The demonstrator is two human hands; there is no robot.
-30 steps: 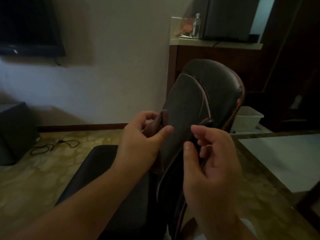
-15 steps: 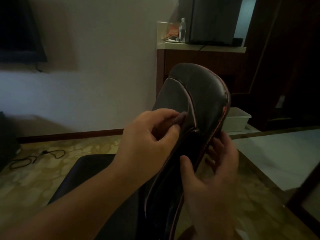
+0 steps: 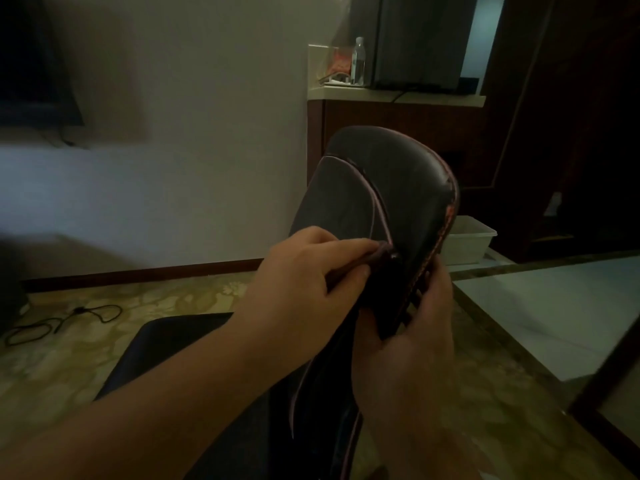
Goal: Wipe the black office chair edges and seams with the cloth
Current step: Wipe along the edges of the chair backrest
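**Seam wipe on chair backrest: grip sound, coverage to be confirmed**

The left hand [image 3: 311, 282] pinches a bunched dark cloth [image 3: 375, 259] against the piped seam [image 3: 377, 216] of the black office chair [image 3: 398, 188] backrest. The right hand [image 3: 415, 327] grips the backrest's outer edge, steadying it. Recommended: keep the cloth tip seated in the seam groove, follow the piping in one continuous pass, and maintain the bracing.

The left hand [image 3: 311, 282] reaches in from the lower left with the forearm stretched forward, the fingers curled and the thumb pinching a dark cloth [image 3: 375, 259] against them. The right hand [image 3: 412, 327] comes up from below, the thumb on the near side of the chair back [image 3: 401, 188] and the fingers wrapped around its edge.
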